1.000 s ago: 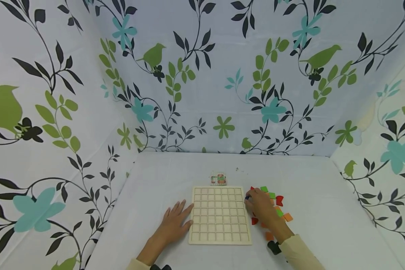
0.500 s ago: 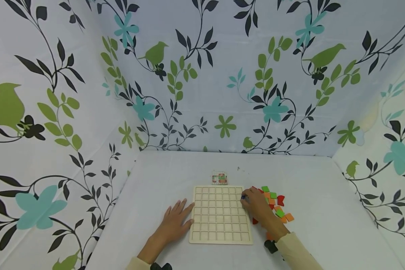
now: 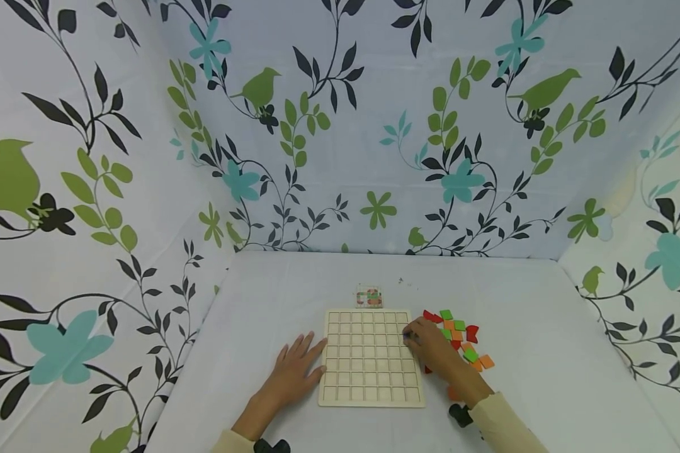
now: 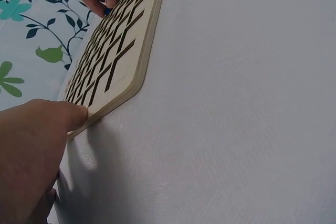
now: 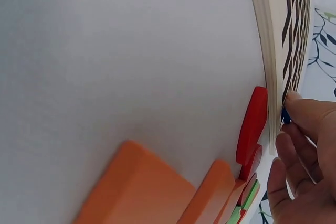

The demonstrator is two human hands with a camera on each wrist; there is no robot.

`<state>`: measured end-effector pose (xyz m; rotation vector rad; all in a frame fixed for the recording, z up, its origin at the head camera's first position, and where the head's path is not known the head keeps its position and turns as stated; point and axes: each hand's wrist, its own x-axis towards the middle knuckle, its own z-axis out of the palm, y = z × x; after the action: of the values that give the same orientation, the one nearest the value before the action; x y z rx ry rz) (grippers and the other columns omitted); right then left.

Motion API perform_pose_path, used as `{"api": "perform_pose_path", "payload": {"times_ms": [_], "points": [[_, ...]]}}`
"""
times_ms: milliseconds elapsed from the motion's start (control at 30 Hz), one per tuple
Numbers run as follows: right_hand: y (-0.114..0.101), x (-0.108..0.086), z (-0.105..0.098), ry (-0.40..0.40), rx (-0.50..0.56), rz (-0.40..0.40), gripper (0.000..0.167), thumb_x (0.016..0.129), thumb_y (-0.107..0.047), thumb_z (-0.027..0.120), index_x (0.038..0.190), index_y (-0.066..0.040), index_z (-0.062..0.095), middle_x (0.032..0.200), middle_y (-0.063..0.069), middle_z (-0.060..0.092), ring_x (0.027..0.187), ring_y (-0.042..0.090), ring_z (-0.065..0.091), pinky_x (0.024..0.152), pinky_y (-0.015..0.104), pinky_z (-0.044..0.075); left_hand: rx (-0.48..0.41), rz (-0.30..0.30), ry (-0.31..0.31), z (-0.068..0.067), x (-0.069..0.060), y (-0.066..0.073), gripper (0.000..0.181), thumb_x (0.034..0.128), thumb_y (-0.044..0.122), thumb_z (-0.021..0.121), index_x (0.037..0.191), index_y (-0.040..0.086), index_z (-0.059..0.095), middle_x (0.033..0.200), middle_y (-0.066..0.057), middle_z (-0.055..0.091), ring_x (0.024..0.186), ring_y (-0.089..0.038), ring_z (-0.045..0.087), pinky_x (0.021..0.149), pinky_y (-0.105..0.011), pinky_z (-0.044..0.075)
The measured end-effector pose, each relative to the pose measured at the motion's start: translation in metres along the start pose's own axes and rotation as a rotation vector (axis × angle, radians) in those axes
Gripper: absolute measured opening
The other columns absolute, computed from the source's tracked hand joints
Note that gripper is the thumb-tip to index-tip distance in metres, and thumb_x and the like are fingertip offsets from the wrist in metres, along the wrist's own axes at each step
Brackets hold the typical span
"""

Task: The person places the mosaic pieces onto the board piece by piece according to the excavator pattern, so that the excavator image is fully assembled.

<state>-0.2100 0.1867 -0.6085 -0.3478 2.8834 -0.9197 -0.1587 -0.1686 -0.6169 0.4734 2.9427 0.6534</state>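
Note:
A light wooden board [image 3: 371, 357] with a square grid of recesses lies flat on the white table. My left hand [image 3: 293, 375] rests beside it with fingers spread, thumb and fingertips touching its left edge. In the left wrist view, the thumb [image 4: 73, 114] presses on the board's rim. Over the right-hand column of the grid, my right hand [image 3: 429, 345] pinches a small dark blue piece [image 5: 285, 115] between thumb and fingers. Most of that piece is hidden by the fingers, so its shape cannot be told. I cannot see whether it sits in a recess.
Right of the board lies a loose heap of red [image 3: 472, 333], green [image 3: 446, 314] and orange [image 3: 487, 361] pieces, partly behind the right hand and forearm. A small printed card [image 3: 369, 297] lies beyond the board. Patterned cloth [image 3: 345, 138] hangs around the table.
My right hand has moved left from the heap's edge onto the board's right side with the blue piece, then slightly nearer. My left hand has stayed in place.

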Motion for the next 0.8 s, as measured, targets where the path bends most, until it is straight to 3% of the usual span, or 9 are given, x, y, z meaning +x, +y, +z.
{"api": "perform_pose_path", "payload": {"times_ms": [333, 533, 800], "points": [[0.009, -0.001, -0.003, -0.065, 0.028, -0.005, 0.028, 0.101, -0.028, 0.074, 0.129, -0.022, 0.073, 0.122, -0.008, 0.063, 0.115, 0.015, 0.057, 0.106, 0.045, 0.053, 0.001, -0.004, -0.001, 0.003, 0.001, -0.002, 0.061, 0.1051, 0.041, 0.062, 0.162, 0.024, 0.046, 0.17, -0.016, 0.035, 0.159, -0.043, 0.027, 0.123, -0.073, 0.02], [0.011, -0.002, -0.002, -0.037, 0.059, 0.039, 0.034, 0.098, -0.03, 0.078, 0.13, -0.021, 0.072, 0.125, -0.004, 0.062, 0.118, 0.017, 0.058, 0.108, 0.047, 0.053, 0.0, 0.003, 0.0, 0.003, 0.001, -0.002, 0.061, 0.1055, 0.041, 0.061, 0.162, 0.024, 0.045, 0.17, -0.016, 0.034, 0.159, -0.043, 0.027, 0.123, -0.073, 0.02], [0.011, -0.003, 0.001, -0.01, 0.03, 0.041, 0.028, 0.099, -0.028, 0.077, 0.126, -0.02, 0.075, 0.123, -0.003, 0.062, 0.12, 0.019, 0.058, 0.108, 0.048, 0.053, -0.007, -0.002, 0.004, 0.002, -0.001, 0.0, 0.061, 0.1051, 0.041, 0.061, 0.161, 0.023, 0.046, 0.17, -0.017, 0.035, 0.159, -0.043, 0.027, 0.123, -0.072, 0.02]]}}
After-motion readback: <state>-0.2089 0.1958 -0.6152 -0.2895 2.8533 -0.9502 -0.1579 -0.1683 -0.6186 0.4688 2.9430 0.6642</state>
